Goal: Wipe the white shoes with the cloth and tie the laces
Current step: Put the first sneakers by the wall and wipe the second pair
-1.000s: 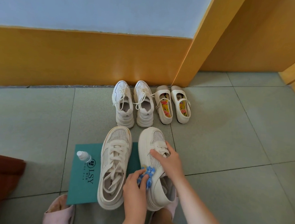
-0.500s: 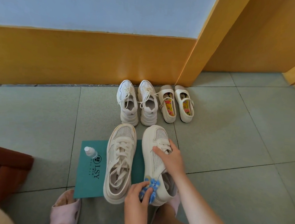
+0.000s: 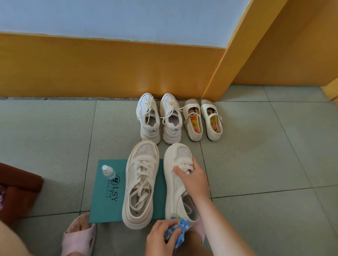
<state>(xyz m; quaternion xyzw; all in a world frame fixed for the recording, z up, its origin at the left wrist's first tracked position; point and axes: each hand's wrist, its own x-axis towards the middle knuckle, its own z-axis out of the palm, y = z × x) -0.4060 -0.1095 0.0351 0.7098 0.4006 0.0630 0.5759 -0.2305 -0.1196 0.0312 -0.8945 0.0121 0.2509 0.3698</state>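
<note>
Two white lace-up shoes stand side by side on a teal card [image 3: 104,199]. The left shoe [image 3: 140,184] has loose laces and nobody touches it. My right hand [image 3: 193,178] grips the right shoe [image 3: 176,181] over its laces, thumb on the inner side. My left hand [image 3: 161,240] holds a bunched blue cloth [image 3: 179,230] and presses it against the heel of that right shoe. The heel's back is hidden behind the cloth.
A small clear spray bottle [image 3: 108,171] lies on the teal card. Against the orange wall stand a pair of white sneakers [image 3: 158,117] and a pair of strap shoes [image 3: 202,119]. My pink slipper [image 3: 78,239] is at the bottom; a brown stool [image 3: 18,188] sits left.
My left hand has slid the blue cloth back along the right shoe from its middle to the heel. My right hand stays on the laces.
</note>
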